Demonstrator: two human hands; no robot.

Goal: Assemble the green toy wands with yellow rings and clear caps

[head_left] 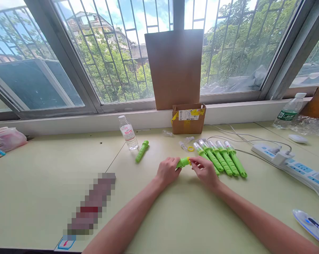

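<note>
Near the middle of the table, my left hand (169,170) is wrapped round a green ribbed tube (182,162). A yellow ring (189,161) sits at the tube's right end, pinched by the fingers of my right hand (205,170). Just right of my right hand lie several green tubes with clear caps (224,160), side by side. Behind my hands are a loose yellow ring (190,149) and a few small clear caps (183,145). One more green tube (142,151), with no clear cap showing, lies to the left.
A water bottle (129,133) stands behind the lone tube. An open cardboard box (188,123) is against the window ledge. At right are a power strip (294,165), cables and another bottle (289,111). A blurred, pixelated object (92,204) lies at front left.
</note>
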